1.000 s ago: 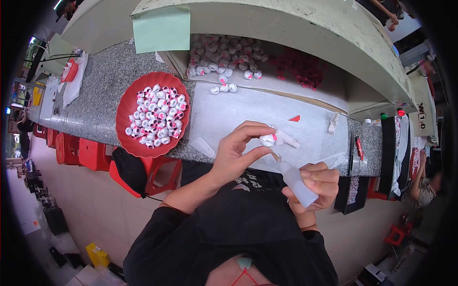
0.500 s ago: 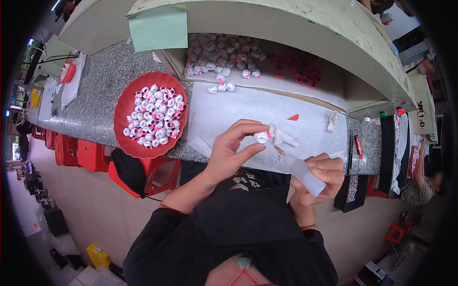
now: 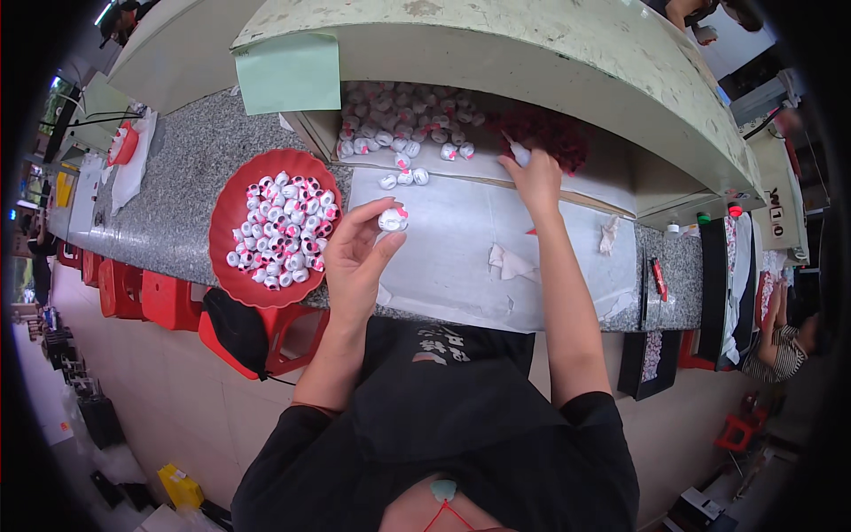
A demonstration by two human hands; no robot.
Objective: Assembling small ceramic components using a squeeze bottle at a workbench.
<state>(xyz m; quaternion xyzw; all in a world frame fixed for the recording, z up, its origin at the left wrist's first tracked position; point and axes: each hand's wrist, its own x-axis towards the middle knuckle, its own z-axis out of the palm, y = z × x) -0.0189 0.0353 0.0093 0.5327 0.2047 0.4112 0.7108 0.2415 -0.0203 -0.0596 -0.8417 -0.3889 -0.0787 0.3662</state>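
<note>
Small white ball-shaped toy piece (image 3: pixel 392 219) with a pink-red spot, round and glossy, pinched in the grip of the left hand (image 3: pixel 359 257): thumb below, fingertips curled over the top, closed tight on it and raised just above the grey sheet (image 3: pixel 461 266) on the bench (image 3: pixel 186 177). Sits at the very tips of the fingers, not deep in the palm.

Just left of that hand, a red round tray (image 3: pixel 232 277) heaped with like white-and-red pieces (rim overhanging the bench edge). On the sheet to the right, a crumpled scrap of white paper (image 3: pixel 509 261), apart from both hands; another scrap (image 3: pixel 608 234) farther right, with a red pen-like thing (image 3: pixel 659 279) beyond it.

Farther off, stretched forward over the sheet, the right hand (image 3: pixel 534 177), closed round a small white nozzle bottle (image 3: pixel 519 153), tip pointing away. Close by, a few loose white pieces (image 3: pixel 403 177) on the sheet's far edge, and behind them a box-like recess holding a pile of white pieces (image 3: pixel 399 124) and a dark red clump (image 3: pixel 545 133), right by the bottle. Nothing between the held piece and the tray.
</note>
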